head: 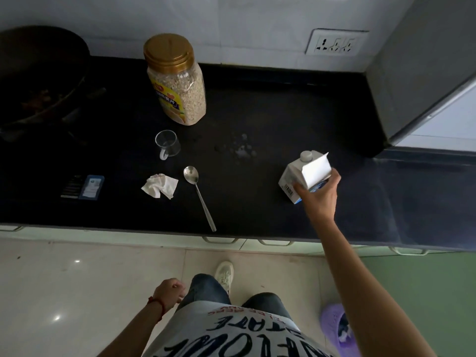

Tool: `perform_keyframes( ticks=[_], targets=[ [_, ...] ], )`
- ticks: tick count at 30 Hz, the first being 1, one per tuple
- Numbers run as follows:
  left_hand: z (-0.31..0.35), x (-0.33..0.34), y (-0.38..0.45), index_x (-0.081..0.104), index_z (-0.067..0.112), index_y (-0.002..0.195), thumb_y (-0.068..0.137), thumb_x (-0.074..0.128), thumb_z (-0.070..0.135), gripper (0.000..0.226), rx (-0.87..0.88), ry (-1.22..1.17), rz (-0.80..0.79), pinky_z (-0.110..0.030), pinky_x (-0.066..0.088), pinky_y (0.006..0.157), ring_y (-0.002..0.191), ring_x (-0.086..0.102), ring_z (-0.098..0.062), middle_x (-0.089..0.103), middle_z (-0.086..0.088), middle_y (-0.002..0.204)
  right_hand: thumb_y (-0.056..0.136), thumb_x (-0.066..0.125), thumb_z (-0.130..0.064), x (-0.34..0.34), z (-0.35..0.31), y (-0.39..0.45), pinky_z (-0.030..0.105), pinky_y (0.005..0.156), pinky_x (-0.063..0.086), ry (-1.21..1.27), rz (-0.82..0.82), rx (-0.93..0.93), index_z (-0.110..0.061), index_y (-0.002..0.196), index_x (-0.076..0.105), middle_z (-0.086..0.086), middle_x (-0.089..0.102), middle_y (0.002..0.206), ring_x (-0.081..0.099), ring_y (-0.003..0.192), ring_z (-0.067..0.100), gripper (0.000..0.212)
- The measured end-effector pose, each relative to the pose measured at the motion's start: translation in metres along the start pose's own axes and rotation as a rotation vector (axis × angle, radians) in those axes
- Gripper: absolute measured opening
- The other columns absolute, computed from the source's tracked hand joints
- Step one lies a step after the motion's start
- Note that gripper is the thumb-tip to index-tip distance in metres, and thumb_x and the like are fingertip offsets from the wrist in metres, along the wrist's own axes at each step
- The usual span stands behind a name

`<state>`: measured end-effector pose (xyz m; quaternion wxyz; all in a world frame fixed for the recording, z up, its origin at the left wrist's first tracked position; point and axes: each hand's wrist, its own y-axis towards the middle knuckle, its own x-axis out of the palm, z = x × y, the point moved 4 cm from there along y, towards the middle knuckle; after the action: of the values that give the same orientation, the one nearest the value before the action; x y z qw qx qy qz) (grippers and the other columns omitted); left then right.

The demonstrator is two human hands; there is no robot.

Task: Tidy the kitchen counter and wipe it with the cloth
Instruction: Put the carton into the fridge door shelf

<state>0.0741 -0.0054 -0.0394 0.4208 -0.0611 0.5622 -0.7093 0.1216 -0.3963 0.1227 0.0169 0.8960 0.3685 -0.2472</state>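
Note:
On the black counter (257,207), my right hand (319,197) grips a white milk carton (296,176) with a grey cap, at the right. My left hand (168,292) hangs by my hip, fingers curled, holding nothing. A crumpled white tissue (159,186) lies near the counter's front, with a metal spoon (198,194) beside it to the right. Behind them stand a small clear glass mug (167,144) and a tall oats jar (176,81) with a gold lid. Pale spill spots (242,148) mark the counter's middle. No cloth is in view.
A dark wok (38,73) sits at the back left. A small blue and black pack (83,187) lies at the front left. A grey appliance (422,68) stands at the right, a wall socket (334,43) behind. Drawer handles (221,240) run below the counter edge. A purple slipper (337,331) lies on the floor.

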Motion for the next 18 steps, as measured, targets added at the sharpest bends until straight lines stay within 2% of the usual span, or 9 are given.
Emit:
perform_keyframes(
  ticks=[2, 8, 12, 18],
  targets=[
    [-0.004, 0.004, -0.003, 0.057, 0.014, 0.069, 0.089, 0.046, 0.006, 0.024, -0.012, -0.015, 0.01, -0.022, 0.039, 0.05, 0.059, 0.055, -0.018, 0.061, -0.007, 0.07, 0.068, 0.079, -0.024, 0.0, 0.003, -0.007, 0.031, 0.082, 0.044, -0.015, -0.037, -0.02, -0.017, 0.131, 0.028, 0.007, 0.047, 0.129, 0.05, 0.113, 0.021, 0.081],
    [-0.033, 0.029, -0.027, 0.057, 0.01, 0.072, 0.089, 0.045, 0.006, 0.021, -0.056, -0.178, 0.076, -0.022, 0.038, 0.05, 0.058, 0.053, -0.02, 0.06, -0.009, 0.07, 0.068, 0.079, -0.018, 0.0, 0.026, -0.053, 0.037, 0.083, 0.053, -0.026, -0.255, -0.119, -0.026, 0.128, 0.026, -0.008, 0.039, 0.119, 0.049, 0.116, 0.022, 0.079],
    [-0.071, 0.06, -0.06, 0.058, 0.007, 0.076, 0.089, 0.047, 0.007, 0.017, -0.113, -0.363, 0.158, -0.022, 0.038, 0.049, 0.058, 0.053, -0.02, 0.061, -0.01, 0.069, 0.069, 0.078, -0.018, -0.004, 0.032, -0.09, 0.028, 0.078, 0.048, -0.021, -0.419, -0.161, -0.028, 0.127, 0.027, -0.007, 0.041, 0.119, 0.05, 0.11, 0.018, 0.078],
    [-0.15, 0.122, -0.129, 0.057, 0.007, 0.067, 0.088, 0.051, 0.005, 0.022, -0.275, -0.69, 0.275, -0.023, 0.034, 0.05, 0.054, 0.051, -0.022, 0.059, -0.011, 0.064, 0.068, 0.079, -0.021, -0.006, 0.047, -0.15, 0.037, 0.087, 0.049, -0.116, -0.658, -0.228, -0.02, 0.13, 0.027, -0.003, 0.043, 0.124, 0.046, 0.11, 0.015, 0.08]
  ],
)
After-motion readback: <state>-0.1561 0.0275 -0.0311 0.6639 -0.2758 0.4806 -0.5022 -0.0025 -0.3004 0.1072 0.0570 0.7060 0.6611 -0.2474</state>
